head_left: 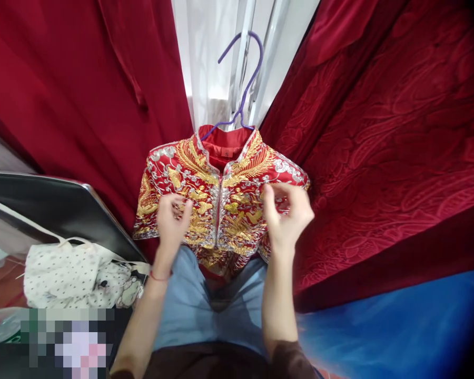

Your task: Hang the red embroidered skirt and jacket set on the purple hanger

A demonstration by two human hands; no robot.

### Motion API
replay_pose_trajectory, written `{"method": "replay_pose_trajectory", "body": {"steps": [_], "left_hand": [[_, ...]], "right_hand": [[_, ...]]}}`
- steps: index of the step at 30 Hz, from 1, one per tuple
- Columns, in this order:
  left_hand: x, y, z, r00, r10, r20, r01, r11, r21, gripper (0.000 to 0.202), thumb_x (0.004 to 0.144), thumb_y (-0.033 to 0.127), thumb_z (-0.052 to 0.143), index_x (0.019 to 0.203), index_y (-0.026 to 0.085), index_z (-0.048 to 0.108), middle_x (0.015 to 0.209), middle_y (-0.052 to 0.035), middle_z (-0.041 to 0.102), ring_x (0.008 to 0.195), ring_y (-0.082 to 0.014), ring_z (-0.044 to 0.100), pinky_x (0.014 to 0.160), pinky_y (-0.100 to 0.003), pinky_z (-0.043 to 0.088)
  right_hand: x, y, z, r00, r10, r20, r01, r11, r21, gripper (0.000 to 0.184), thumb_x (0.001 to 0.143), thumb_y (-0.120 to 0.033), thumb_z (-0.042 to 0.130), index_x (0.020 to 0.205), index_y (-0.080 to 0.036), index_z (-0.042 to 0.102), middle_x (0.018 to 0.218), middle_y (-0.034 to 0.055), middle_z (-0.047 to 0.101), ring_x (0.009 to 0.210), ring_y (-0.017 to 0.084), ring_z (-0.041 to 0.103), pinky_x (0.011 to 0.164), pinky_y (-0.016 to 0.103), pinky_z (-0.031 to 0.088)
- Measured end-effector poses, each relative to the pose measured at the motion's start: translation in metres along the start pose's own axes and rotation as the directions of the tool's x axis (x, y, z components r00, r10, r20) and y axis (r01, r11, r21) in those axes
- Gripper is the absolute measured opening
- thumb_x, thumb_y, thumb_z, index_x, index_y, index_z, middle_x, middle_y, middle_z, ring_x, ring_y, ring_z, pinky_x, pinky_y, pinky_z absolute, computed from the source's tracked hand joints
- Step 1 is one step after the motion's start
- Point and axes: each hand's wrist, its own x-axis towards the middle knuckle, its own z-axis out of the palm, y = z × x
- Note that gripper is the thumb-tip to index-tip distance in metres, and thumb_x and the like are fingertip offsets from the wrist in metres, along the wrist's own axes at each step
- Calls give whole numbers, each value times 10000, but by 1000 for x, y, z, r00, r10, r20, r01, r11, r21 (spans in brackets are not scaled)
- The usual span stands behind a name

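Note:
A red short-sleeved jacket (240,210), densely embroidered in gold and silver, hangs before me on a purple wire hanger (256,79). A zip (220,205) runs down its front, and a small red label marked S (226,152) sits inside the collar. My left hand (173,218) is raised in front of the chest on the left, fingers curled towards the thumb. On the other side, my right hand (288,213) makes a similar pinch near the sleeve. Both are slightly blurred, and anything between the fingertips is too small to make out.
Red cloth (142,63) hangs at left, and patterned dark red fabric (387,173) at right. White metal bars (270,58) stand behind the hanger. At lower left are a black chair back (63,205) and a dotted white cloth bag (59,271). Blue sheeting (411,326) lies lower right.

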Motion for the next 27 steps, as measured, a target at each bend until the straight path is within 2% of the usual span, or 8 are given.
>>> {"method": "replay_pose_trajectory", "body": {"steps": [2, 4, 6, 8, 11, 17, 24, 27], "left_hand": [[50, -2, -20, 979, 102, -177, -80, 989, 125, 341, 955, 402, 574, 1174, 141, 566, 1218, -145, 599, 1069, -192, 591, 852, -295, 502], [97, -8, -33, 958, 210, -192, -160, 955, 250, 509, 934, 432, 622, 1295, 83, 534, 1329, -182, 574, 1231, -240, 522, 1047, -392, 421], [131, -17, -38, 974, 226, -3, -219, 949, 225, 552, 946, 450, 612, 1330, 61, 528, 1293, -155, 628, 1193, -225, 548, 1078, -426, 382], [147, -23, -37, 962, 189, 195, -218, 967, 136, 416, 983, 445, 537, 1217, 112, 623, 1104, -82, 707, 988, -168, 617, 952, -325, 445], [146, -22, -34, 977, 159, 144, -178, 975, 130, 320, 974, 448, 534, 1025, 173, 689, 897, -29, 713, 794, -150, 610, 771, -245, 441], [128, 9, -43, 966, 244, -81, -217, 944, 249, 324, 993, 453, 515, 938, 186, 690, 914, -41, 709, 811, -151, 611, 786, -252, 426], [132, 3, -49, 971, 156, 179, -200, 945, 260, 306, 973, 476, 511, 1012, 211, 661, 889, -33, 700, 777, -167, 599, 734, -247, 423], [125, -3, -44, 979, 159, 129, -189, 943, 273, 322, 980, 493, 487, 1000, 211, 641, 888, -41, 683, 796, -180, 598, 751, -261, 430]], "right_hand": [[8, 18, -14, 993, -89, -76, 73, 978, -195, 402, 933, -556, 576, 1105, -204, 666, 1083, 133, 662, 1028, 267, 596, 938, 442, 460], [17, 37, -18, 992, -122, -22, 107, 931, -348, 563, 925, -630, 541, 1270, -189, 602, 1244, 187, 600, 1172, 329, 541, 996, 508, 418], [26, 54, -15, 992, -98, 80, 124, 888, -442, 620, 951, -665, 454, 1325, -183, 565, 1252, 197, 592, 1180, 342, 533, 999, 523, 399], [35, 69, -9, 985, -70, 160, 139, 868, -478, 592, 989, -650, 368, 1276, -181, 589, 1155, 176, 631, 1104, 312, 565, 974, 488, 407], [47, 80, -4, 980, -76, 183, 156, 866, -475, 549, 1024, -612, 299, 1098, -195, 648, 983, 125, 664, 955, 258, 590, 912, 413, 421], [60, 82, -3, 988, -131, 86, 154, 921, -357, 549, 1038, -590, 284, 1000, -187, 655, 916, 115, 654, 850, 234, 600, 809, 360, 445], [52, 93, 14, 982, -95, 164, 145, 932, -332, 570, 1029, -606, 284, 1137, -157, 619, 1022, 154, 663, 967, 274, 621, 913, 430, 449], [49, 98, 16, 988, -86, 132, 123, 945, -303, 558, 1028, -605, 284, 1149, -167, 609, 1038, 143, 667, 984, 269, 622, 933, 430, 441]]}}
